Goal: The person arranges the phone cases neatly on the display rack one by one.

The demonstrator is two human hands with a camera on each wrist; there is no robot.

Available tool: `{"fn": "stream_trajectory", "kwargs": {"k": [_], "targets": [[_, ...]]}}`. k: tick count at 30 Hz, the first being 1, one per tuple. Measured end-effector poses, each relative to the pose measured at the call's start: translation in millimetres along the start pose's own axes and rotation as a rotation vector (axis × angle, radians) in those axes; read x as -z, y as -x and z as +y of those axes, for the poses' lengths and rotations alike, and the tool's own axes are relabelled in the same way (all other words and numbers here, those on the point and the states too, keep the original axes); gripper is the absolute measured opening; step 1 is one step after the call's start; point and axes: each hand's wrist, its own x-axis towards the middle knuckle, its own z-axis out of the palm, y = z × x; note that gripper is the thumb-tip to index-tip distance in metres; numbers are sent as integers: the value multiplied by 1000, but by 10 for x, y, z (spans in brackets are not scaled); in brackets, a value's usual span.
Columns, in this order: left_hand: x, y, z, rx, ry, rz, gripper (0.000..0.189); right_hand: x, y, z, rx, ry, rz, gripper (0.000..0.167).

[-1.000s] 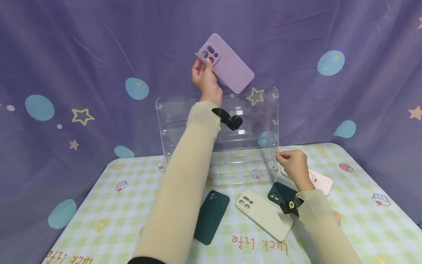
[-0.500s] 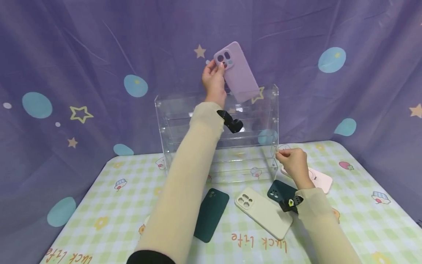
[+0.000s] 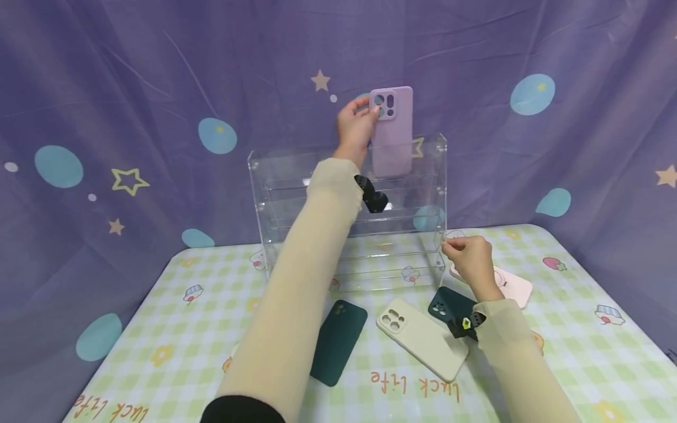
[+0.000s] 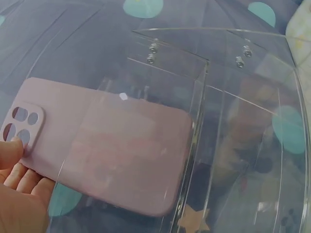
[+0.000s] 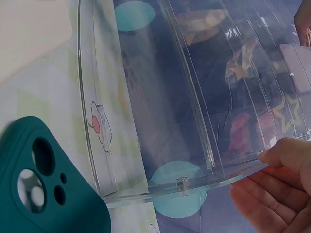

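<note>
My left hand [image 3: 355, 130] pinches a light purple phone case [image 3: 392, 138] by its camera-cutout end. The case stands nearly upright, its lower part behind the front panel of the top tier of a clear acrylic display rack [image 3: 296, 202]. In the left wrist view the thumb lies at the camera cutouts of the case [image 4: 121, 145], and its far end is close to the tier's floor. Lower down, my right hand [image 3: 472, 264] grips the rack's right side edge between thumb and fingers, as the right wrist view also shows with the hand [image 5: 279, 189] at the clear edge.
On the checked tablecloth [image 3: 143, 329] before the rack lie a dark green phone case [image 3: 341, 343], a cream case [image 3: 423, 343] and a dark teal case [image 3: 448, 302] partly under the right wrist. A pink case [image 3: 515, 289] lies behind that wrist. A purple curtain [image 3: 158, 88] hangs behind.
The left hand has moved right and down with the purple case, turning it from slanted to upright and lowering its bottom behind the top panel. The right hand stays on the rack's edge.
</note>
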Motion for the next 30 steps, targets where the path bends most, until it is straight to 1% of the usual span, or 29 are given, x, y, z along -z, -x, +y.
{"fn": "stream_trajectory", "kwargs": {"k": [3, 8, 10, 15, 19, 23, 26, 30], "targets": [[-13, 17, 5, 8, -40, 6, 25, -3, 1, 13, -3, -2, -2, 17], [-4, 29, 10, 33, -54, 37, 27, -19, 4, 31, -7, 0, -8, 17], [11, 28, 13, 28, -80, 42, 28, -27, 2, 36, -2, 2, -7, 17], [103, 21, 23, 27, -132, 5, 32, -28, -4, 45, -6, -6, -7, 17], [245, 16, 47, 16, -116, -19, 36, -17, -11, 58, -19, -4, -36, 18], [423, 21, 111, -26, -58, -54, 38, 9, -31, 78, -16, 8, -41, 19], [593, 42, 161, -27, -22, -92, 40, 30, -44, 103, -17, 14, -38, 20], [853, 103, 186, 4, 14, -118, 42, 47, -54, 134, -21, 17, -50, 21]]}}
